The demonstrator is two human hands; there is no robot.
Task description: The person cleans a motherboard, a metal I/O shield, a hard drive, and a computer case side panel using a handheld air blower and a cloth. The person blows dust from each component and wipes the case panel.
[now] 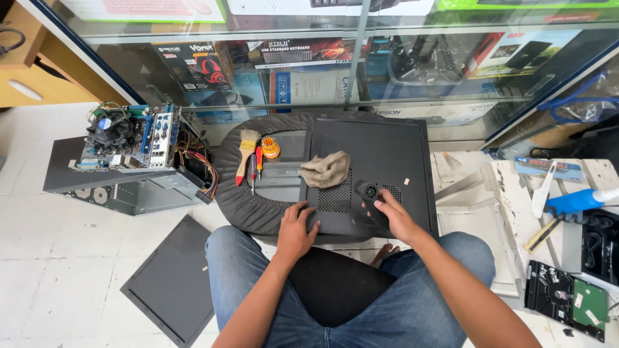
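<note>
A black computer side panel (380, 171) lies flat across a round black padded stool (242, 193), right in front of the seated person's knees and below a glass display case (322, 71) of boxed goods. The panel covers the right part of the stool and reaches past its edge; a perforated vent patch shows near its lower left.

To the left on the white tiled floor stands an opened computer case (122, 177) with its circuit board (129, 135) and coloured wires exposed. A second dark panel (171, 283) lies flat on the floor beside the person's left leg. At the right, a worn white wooden pallet (490, 193) carries odd tools, and a bare hard drive (567, 299) sits near the lower right corner.

The left hand (295, 229) rests palm down on the near left corner of the side panel, fingers spread and lightly bent, gripping nothing. The right hand (394, 216) is curled around a small black round-headed object (369, 191) that stands on the panel, fingers wrapped about its lower part; what it is cannot be told.

A crumpled beige cloth (327, 169) lies on the panel above the vent. On the bare left part of the stool lie a wooden-handled paintbrush (246, 151), a red-handled screwdriver (258, 164) just beside it, and a small orange round thing (271, 147).
</note>
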